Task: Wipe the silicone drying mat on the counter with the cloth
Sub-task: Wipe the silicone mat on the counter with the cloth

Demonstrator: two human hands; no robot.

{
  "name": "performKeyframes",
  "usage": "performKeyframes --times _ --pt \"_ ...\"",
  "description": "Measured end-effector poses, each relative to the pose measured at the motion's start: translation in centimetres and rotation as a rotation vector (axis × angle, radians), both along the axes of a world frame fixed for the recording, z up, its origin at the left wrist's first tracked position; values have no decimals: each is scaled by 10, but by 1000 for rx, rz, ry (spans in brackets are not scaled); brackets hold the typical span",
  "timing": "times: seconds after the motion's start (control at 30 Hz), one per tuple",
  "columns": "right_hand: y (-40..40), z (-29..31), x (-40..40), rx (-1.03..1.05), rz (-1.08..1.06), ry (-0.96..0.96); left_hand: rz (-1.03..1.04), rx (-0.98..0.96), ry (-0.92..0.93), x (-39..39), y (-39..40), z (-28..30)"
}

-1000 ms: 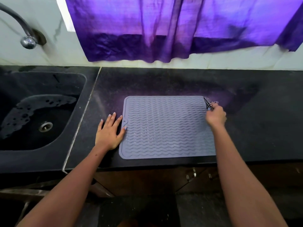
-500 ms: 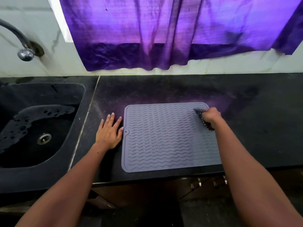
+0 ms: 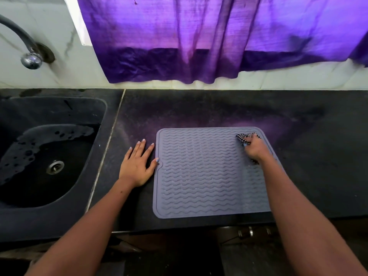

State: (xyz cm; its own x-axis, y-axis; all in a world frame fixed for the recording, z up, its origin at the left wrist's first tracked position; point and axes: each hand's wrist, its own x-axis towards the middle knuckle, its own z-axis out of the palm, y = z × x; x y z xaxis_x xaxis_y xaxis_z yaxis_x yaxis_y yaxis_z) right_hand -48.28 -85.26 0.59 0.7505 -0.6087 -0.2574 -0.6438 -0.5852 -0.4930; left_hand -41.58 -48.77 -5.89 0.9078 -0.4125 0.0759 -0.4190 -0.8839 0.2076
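Two hands: left spread flat beside the mat, right gripping a mostly hidden cloth.

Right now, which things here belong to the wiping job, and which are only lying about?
Job: mat; cloth, gripped by the right hand; left hand, flat on the counter beside the mat.
Not used: sink; tap; curtain.

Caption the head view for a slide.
Right hand wipes the grey silicone mat with a checked cloth; left hand rests flat on the counter at the mat's edge.
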Motion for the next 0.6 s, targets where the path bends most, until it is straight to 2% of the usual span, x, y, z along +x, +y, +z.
performKeyframes --times 0.1,0.17,0.27,0.33,0.4,0.47,0.6 --pt "8 21 5 132 -273 -190 2 -2 6 -1 0 2" --pt "24 26 12 112 -361 -325 6 -16 6 -1 0 2" --pt "65 14 20 -26 -131 -309 12 -32 2 -1 1 1" --pt "90 -9 19 -106 78 -173 13 -35 1 -1 1 0" --pt "106 -26 14 -291 221 -48 11 -41 1 -1 0 0" --pt "104 -30 17 -364 249 -14 15 -48 1 -1 0 0" --pt "90 -21 27 -339 281 42 10 -57 3 -1 1 0"
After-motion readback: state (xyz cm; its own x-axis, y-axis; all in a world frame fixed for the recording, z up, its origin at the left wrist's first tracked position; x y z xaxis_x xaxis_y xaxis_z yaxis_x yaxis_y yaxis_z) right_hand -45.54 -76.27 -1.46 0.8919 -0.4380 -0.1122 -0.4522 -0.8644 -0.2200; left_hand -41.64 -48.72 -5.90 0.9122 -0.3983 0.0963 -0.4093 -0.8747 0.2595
